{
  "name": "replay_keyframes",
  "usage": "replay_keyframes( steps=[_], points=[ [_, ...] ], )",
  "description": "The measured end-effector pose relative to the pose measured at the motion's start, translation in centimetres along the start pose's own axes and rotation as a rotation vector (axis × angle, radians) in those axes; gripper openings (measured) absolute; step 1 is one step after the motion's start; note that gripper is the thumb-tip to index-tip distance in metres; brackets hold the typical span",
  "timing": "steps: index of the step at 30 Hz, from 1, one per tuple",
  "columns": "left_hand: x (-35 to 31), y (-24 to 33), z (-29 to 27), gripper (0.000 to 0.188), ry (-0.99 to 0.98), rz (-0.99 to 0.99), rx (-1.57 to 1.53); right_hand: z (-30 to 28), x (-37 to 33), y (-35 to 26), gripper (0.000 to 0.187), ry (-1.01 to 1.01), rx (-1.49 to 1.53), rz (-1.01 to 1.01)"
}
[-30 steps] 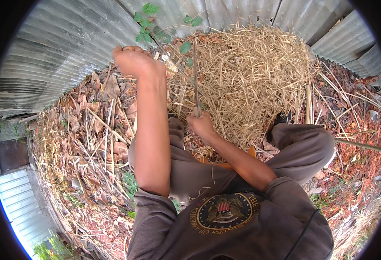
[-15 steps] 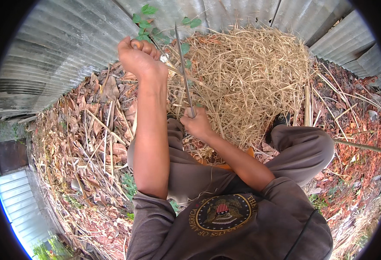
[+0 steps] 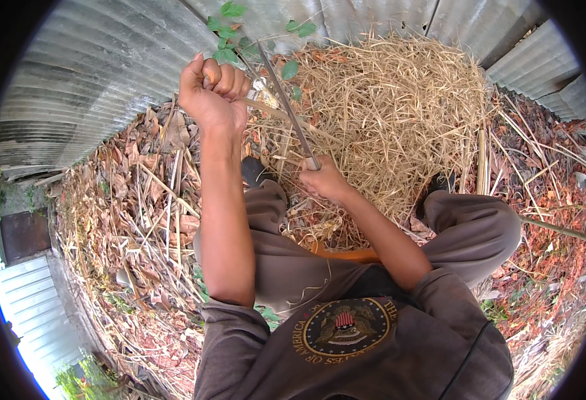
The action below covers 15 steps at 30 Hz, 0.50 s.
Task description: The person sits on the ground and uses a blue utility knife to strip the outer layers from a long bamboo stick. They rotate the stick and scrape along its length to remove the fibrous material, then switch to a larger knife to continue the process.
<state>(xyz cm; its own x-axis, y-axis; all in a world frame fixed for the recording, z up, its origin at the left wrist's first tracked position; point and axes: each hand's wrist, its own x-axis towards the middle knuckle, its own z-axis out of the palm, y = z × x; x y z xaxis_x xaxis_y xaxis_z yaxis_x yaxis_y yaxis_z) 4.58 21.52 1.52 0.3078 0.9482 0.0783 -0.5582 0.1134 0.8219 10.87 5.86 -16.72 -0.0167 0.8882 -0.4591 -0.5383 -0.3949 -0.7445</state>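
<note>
My left hand is closed in a fist at the upper left, in front of the metal sheeting. It grips a pale, narrow strip that looks like bamboo, which runs out rightward from the fist over the straw. My right hand is wrapped round the handle end of a long, thin-bladed knife. The dark blade slants up and to the left, crossing the strip beside my left fist; whether it touches the strip I cannot tell. Most of the handle is hidden in my fingers.
A heap of pale dry shavings lies in front of me between my feet. Corrugated metal sheeting rises behind it. Green leaves hang close to the blade tip. Dry brown leaves and sticks cover the ground at left. An orange object lies by my lap.
My right hand has moved right and slightly up with the knife, and the blade now leans more to the left. My left hand stays nearly in place, still gripping the strip.
</note>
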Motion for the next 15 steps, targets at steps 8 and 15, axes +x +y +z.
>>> replay_keyframes(
  steps=[8, 15],
  points=[
    [-1.8, 1.6, -4.0, 0.043, -0.342, -0.091, -0.050, -4.4, -1.8, 2.6, 0.014, 0.082, -0.122, 0.219],
    [-3.5, -1.2, -2.3, 0.057, 0.582, 0.485, 0.231, 2.5, -4.5, -0.5, 0.018, -0.056, -0.410, -0.132]
  ],
)
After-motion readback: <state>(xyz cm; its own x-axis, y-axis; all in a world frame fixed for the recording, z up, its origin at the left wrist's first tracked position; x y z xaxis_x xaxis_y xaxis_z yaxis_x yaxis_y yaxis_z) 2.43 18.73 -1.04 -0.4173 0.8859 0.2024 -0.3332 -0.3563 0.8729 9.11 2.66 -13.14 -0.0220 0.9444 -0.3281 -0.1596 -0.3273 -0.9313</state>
